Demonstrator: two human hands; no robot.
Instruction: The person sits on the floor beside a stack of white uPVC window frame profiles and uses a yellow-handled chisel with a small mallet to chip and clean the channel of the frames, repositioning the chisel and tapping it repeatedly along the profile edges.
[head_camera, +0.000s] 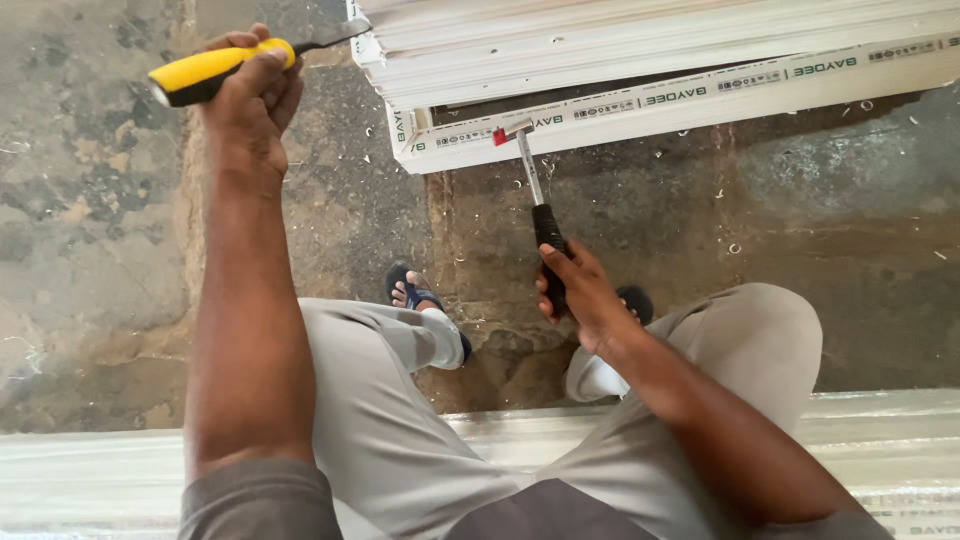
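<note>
Chisel (235, 58) at top left, gripped in left hand (250, 95), fingers wrapped fully round the yellow handle. Long axis nearly level, tilted slightly up toward the right; butt pointing left, dark blade pointing right, tip touching or just at the near corner of the stack of white profiles (640, 60). Cannot tell whether the tip bites in.

Hammer (530, 190) in right hand (575, 295), fist shut round the lower black grip. Long axis close to upright in the view, leaning a little left toward the top; red-marked head up, resting on or just above the front edge of the lowest profile, handle running back toward the body.

Stack's left end just right of the chisel tip, edges running off to the upper right. Bare concrete floor (90, 220) left of the left arm, wide and open. More open floor right of the hammer, strewn with pale shavings (735, 247). Between the two tools, a strip of floor below the stack's corner.

Near the body: grey trousers (380, 400), knees spread, a sandalled foot (415, 295) between the arms. Another white profile (90, 470) across the bottom, under the legs.
</note>
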